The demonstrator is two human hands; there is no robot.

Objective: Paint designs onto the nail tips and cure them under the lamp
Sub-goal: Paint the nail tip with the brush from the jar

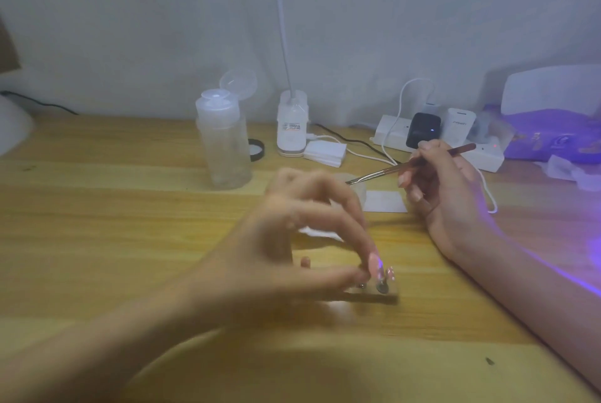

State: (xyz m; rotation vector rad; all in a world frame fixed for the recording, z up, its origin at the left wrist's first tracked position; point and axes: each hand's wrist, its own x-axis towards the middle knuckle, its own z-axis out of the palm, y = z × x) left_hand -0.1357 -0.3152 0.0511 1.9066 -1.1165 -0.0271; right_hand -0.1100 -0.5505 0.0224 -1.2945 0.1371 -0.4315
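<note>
While the brush (pixel 377 173) is gripped pen-style in the right hand (pixel 442 188), bristle end pointing left and clear of the table (pixel 130 240), the left hand (pixel 292 240) is curled down over the nail tip holder (pixel 385 289). Thumb and forefinger are pinched at the holder's left end. Because of motion blur, the exact piece pinched cannot be told. Pink nail tips (pixel 388 272) are seen standing on the holder, just right of the pinch. The holder is set on the table, front centre. A white wipe (pixel 320 233) is seen under the left hand's curled fingers; whether it is held or lying on the table cannot be told.

The cure lamp (pixel 553 93) is lit purple at far right rear, well apart from the holder. Purple light is thrown across the right forearm.

Back row, left to right:
- clear pump bottle (pixel 224 149), flip cap open
- black-rimmed lid (pixel 257 149)
- white desk lamp base (pixel 292 124)
- stack of white pads (pixel 325 150)
- power strip (pixel 487 158), chargers plugged in

A small white card (pixel 385 201) is laid between the hands. A pale jar (pixel 357 189) is just beside it, partly hidden by the left hand.
</note>
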